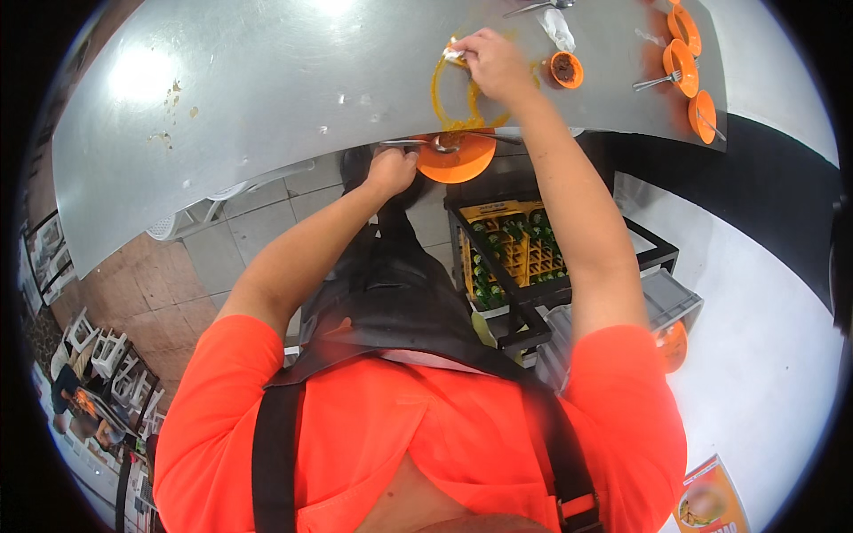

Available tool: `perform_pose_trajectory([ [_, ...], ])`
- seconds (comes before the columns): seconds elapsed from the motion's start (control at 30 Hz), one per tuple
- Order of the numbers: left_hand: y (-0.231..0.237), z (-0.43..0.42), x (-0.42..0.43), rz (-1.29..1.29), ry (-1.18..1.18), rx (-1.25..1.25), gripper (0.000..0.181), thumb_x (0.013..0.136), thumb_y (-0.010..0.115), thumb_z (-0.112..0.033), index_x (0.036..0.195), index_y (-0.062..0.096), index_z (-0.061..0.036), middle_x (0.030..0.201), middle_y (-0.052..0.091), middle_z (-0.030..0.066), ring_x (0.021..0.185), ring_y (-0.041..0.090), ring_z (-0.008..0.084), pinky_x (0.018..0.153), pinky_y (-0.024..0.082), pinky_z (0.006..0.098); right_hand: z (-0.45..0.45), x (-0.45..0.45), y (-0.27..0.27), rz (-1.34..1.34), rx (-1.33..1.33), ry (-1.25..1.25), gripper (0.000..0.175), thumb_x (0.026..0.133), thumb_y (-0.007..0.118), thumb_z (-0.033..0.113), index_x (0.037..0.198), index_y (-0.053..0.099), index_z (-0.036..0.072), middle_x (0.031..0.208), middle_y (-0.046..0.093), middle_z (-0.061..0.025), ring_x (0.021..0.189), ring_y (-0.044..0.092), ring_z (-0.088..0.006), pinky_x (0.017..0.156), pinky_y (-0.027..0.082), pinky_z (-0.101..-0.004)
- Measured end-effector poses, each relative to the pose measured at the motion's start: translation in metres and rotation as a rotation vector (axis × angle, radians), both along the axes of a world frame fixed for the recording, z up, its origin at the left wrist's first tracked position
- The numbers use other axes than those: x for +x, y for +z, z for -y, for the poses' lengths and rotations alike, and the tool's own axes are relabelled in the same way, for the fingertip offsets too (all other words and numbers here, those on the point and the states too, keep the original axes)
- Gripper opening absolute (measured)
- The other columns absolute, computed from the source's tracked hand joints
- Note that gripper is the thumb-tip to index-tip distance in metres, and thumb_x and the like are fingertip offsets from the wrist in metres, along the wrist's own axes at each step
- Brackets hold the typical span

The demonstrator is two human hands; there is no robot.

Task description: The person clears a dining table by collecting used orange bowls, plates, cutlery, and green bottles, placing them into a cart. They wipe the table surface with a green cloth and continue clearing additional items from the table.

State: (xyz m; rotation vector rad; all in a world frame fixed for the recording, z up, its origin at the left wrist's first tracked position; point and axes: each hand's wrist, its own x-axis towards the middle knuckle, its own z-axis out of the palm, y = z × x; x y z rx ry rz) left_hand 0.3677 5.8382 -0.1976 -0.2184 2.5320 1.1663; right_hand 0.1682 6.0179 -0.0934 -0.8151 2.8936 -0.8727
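My right hand [492, 63] pinches a crumpled white tissue [453, 53] against the stainless steel table [266, 80]. A smeared ring of yellow-brown sauce [436, 90] lies under and around it. Just below the table's near edge, my left hand [393, 170] grips an orange plate [456, 166] at its left side. A metal spoon [445, 144] rests on that plate with some brown food remains; the table edge partly covers both. To the right of my right hand stands a small orange bowl [566, 70] holding dark reddish-brown paste.
Several orange bowls [681, 66] with forks line the table's right end. Another white tissue [556, 30] and metal cutlery [540, 6] lie at the far side. Beneath are a yellow crate of green bottles [513, 246] in a black frame and a grey crate [673, 300]. People sit far left.
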Motion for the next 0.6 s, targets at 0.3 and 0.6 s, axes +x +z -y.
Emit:
perform_pose_trajectory([
  [0.3, 0.019, 0.001, -0.002, 0.099, -0.014, 0.030, 0.045, 0.102, 0.050, -0.033, 0.122, 0.070, 0.0017, 0.128, 0.066, 0.0315, 0.125, 0.060, 0.0469, 0.110, 0.045, 0.0506, -0.032, 0.095, 0.019, 0.193, 0.065, 0.233, 0.018, 0.091, 0.065, 0.002, 0.103, 0.076, 0.009, 0.100, 0.068, -0.0115, 0.096, 0.067, -0.0340, 0.084, 0.055, -0.0435],
  [0.6, 0.008, 0.001, 0.000, 0.062, -0.012, -0.022, 0.046, 0.101, 0.051, -0.034, 0.109, 0.073, 0.0057, 0.119, 0.069, 0.0317, 0.119, 0.063, 0.0477, 0.107, 0.047, 0.0518, -0.051, 0.012, 0.000, -0.024, 0.028, -0.085, 0.017, 0.091, 0.066, 0.003, 0.105, 0.076, 0.008, 0.104, 0.070, -0.0126, 0.097, 0.068, -0.0343, 0.085, 0.056, -0.0422],
])
